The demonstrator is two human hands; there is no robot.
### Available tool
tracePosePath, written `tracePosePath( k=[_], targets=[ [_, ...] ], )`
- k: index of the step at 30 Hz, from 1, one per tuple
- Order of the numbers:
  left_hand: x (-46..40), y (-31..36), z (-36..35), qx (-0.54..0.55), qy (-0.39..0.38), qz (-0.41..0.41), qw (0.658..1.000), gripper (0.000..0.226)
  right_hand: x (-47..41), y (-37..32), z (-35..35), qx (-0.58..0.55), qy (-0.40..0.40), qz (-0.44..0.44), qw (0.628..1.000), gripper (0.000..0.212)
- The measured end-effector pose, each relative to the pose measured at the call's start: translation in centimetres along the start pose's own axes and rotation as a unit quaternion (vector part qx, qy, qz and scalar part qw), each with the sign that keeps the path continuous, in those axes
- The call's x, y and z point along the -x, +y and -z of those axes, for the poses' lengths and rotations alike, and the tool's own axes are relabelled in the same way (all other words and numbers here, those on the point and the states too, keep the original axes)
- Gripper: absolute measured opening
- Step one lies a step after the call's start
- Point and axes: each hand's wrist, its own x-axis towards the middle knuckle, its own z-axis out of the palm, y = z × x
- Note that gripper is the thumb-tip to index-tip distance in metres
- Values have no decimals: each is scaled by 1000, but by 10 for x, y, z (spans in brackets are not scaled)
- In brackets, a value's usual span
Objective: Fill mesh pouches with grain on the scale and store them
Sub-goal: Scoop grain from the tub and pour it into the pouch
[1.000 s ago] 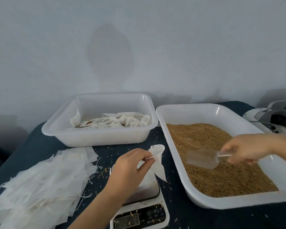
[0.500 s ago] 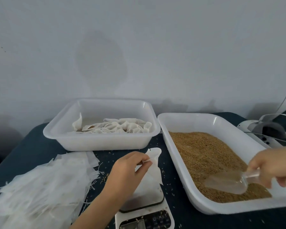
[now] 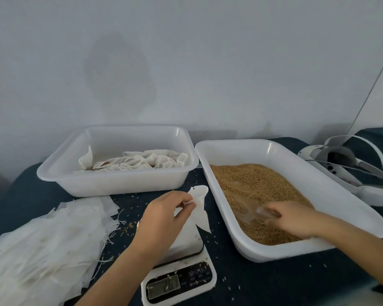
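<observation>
Golden-brown grain (image 3: pixel 252 184) in the white plastic tray (image 3: pixel 341 204) at the bench's right edge now takes the clear scoop (image 3: pixel 255 214), swung back in by the gripping right hand (image 3: pixel 294 219), while the left hand (image 3: pixel 164 214) pinches open the white mesh pouch (image 3: pixel 200 208) over the scale (image 3: pixel 186 268), ready for filling.

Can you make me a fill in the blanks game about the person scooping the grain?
1. The left hand pinches a white mesh pouch above the ____.
2. The right hand holds a clear scoop in the tray of ____.
3. The filled pouches lie in the ____ tray.
4. The pile of empty pouches lies to the ____ of the scale.

Missing words: scale; grain; left; left
</observation>
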Motion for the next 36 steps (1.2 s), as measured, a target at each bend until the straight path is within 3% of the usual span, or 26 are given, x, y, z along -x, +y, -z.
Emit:
tracePosePath(
  k=[4, 8, 24, 36],
  targets=[
    [2, 4, 0, 7, -7, 28, 1000, 4, 1, 1, 5, 2, 27, 7, 1000, 40],
    [2, 5, 2, 5, -11, 34, 999, 15, 9, 4, 18, -19, 41, 20, 999, 27],
    [4, 1, -1, -29, -29, 36, 998, 6, 29, 20, 42, -55, 23, 20, 998, 23],
    [-3, -6, -1, -86, -41, 23, 995, 6, 31, 14, 57, -117, 53, 81, 988, 39]
  ],
)
